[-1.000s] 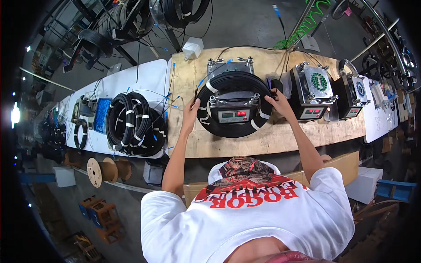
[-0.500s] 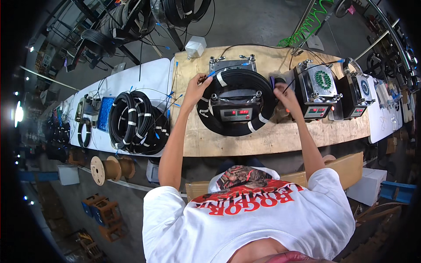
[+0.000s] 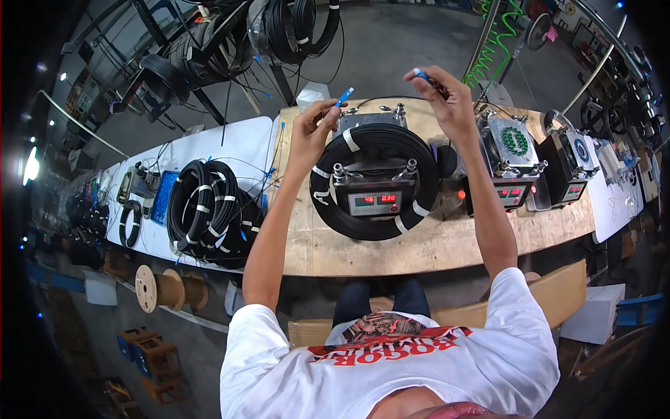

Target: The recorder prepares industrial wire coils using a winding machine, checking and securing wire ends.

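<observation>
In my left hand [image 3: 315,131], pinched between thumb and fingers, is a cable end with a blue connector [image 3: 345,96] that points up and away. My right hand [image 3: 450,103] is raised farther back on the right, its fingers closed on another blue connector [image 3: 421,74] with a pale tip. Below and between the hands lies a thick coil of black cable [image 3: 373,229], bound with white bands. This coil rings the front of a metal machine [image 3: 375,187] with a lit red display. Whether both connectors belong to this coil I cannot tell.
Two similar machines [image 3: 515,162] [image 3: 574,155] with round connector plates stand on the right of the wooden tabletop [image 3: 321,255]. Several banded black coils [image 3: 202,206] and a blue tray [image 3: 165,195] rest on the white table at left. Behind, a rack holds cable reels [image 3: 209,45].
My right hand has risen from beside the coil and moved away from me, now showing a blue connector. My left hand holds its connector more upright, above the coil. The view has shifted slightly.
</observation>
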`<state>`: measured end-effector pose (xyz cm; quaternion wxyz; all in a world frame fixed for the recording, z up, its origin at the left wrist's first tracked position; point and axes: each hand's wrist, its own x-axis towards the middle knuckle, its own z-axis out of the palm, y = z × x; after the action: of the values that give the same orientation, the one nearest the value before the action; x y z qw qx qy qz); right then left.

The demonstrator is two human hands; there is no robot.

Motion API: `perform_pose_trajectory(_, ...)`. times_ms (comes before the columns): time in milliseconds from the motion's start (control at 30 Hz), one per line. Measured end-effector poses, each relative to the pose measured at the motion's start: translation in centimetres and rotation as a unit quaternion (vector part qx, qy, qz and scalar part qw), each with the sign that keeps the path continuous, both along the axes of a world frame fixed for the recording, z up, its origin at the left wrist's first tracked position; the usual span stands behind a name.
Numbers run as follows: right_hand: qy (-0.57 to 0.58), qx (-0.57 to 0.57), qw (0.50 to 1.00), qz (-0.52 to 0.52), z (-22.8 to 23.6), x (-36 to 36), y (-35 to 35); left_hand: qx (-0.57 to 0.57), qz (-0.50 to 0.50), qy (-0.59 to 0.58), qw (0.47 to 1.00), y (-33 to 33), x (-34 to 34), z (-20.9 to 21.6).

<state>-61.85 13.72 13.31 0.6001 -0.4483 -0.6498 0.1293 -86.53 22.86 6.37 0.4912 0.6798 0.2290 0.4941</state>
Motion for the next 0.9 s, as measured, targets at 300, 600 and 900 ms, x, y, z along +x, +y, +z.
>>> perform_pose_trajectory(300,0.159,-0.050,0.970,0.175,-7.3,-6.8,-4.4,-0.010,-0.050,-0.102,0.993,-6.7,0.3,-4.7)
perform_pose_trajectory(600,0.272,-0.012,0.951,0.144,-13.6,-10.4,-8.9,0.009,-0.068,-0.092,0.993,-11.2,-0.6,-7.7)
perform_pose_trajectory(900,0.349,0.004,0.927,0.134,-15.3,-11.2,-8.6,0.007,-0.059,-0.081,0.995,-11.8,0.3,-9.4)
